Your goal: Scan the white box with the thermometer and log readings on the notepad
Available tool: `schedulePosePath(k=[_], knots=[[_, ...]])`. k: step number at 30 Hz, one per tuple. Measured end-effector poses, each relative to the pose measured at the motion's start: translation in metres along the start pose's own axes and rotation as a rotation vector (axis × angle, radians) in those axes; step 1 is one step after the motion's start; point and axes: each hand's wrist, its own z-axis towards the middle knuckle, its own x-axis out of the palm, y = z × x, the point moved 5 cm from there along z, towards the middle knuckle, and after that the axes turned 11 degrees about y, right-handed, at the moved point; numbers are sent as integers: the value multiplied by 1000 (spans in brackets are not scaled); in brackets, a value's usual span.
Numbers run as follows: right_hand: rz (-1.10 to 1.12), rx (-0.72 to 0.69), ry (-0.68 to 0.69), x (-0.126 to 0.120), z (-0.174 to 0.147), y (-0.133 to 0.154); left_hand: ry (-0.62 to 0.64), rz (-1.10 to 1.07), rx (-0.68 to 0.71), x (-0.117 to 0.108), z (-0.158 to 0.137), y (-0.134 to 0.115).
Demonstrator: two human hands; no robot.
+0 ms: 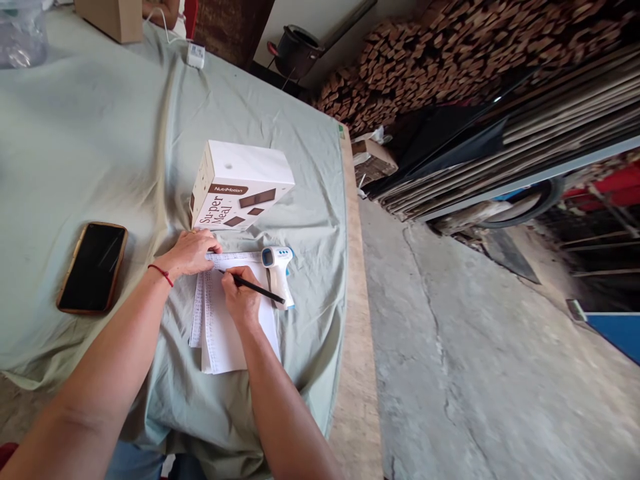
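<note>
A black pen is gripped in my right hand, its tip near the upper part of the white paper sheets. Small blue writing runs along the left and top edges of the sheets, which overlap unevenly. My left hand, with a red string at the wrist, lies over the top left corner of the paper, fingers slightly bent and holding nothing. A white and blue infrared thermometer lies at the right edge of the paper. Just beyond my left hand stands a white "Super Meal" box.
A phone lies on the green tablecloth at left. Farther back are a white charger, a cardboard box, a clear plastic container and a person's arm. The wooden table edge runs along the right.
</note>
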Motion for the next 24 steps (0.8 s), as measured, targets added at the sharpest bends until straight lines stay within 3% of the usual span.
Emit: schedulePosePath(k=[24], knots=[[-33, -20, -4, 0, 2, -2, -17, -1, 18, 1, 0, 2]])
